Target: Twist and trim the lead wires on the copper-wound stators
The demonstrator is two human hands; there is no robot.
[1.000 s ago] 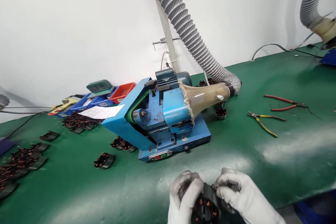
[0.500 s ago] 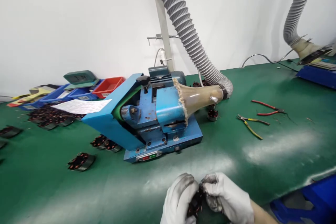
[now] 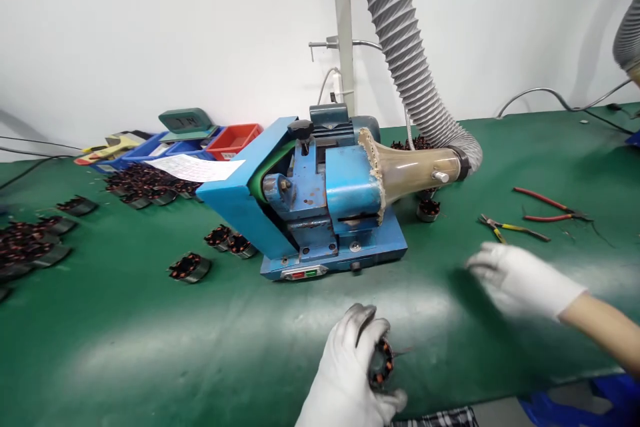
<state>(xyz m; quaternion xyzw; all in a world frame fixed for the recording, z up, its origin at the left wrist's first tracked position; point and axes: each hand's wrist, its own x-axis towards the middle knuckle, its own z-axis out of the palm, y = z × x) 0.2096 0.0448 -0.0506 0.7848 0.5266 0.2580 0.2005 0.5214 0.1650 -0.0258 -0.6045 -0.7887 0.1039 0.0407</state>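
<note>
My left hand (image 3: 347, 370), in a white glove with darkened fingertips, is wrapped round a stator (image 3: 385, 365) with copper windings at the bottom centre. A thin wire end sticks out of the stator to the right. My gloved right hand (image 3: 520, 280), slightly blurred, is apart from it on the right, fingers stretched leftward with nothing visible in them. Just beyond that hand lie yellow-handled cutters (image 3: 525, 232), one handle partly covered by it. Red-handled pliers (image 3: 547, 203) lie a little farther back.
A blue belt grinding machine (image 3: 350, 180) stands mid-table, joined to a grey ribbed hose (image 3: 400, 33). More stators (image 3: 189, 267) lie left of it, with a larger pile (image 3: 145, 183) behind. Blue bins (image 3: 150, 147) and a red bin (image 3: 234, 140) stand at the back left.
My right hand has let go of the stator and moved right, towards the cutters. My left hand keeps the stator, whose ring face now shows. The view has shifted left.
</note>
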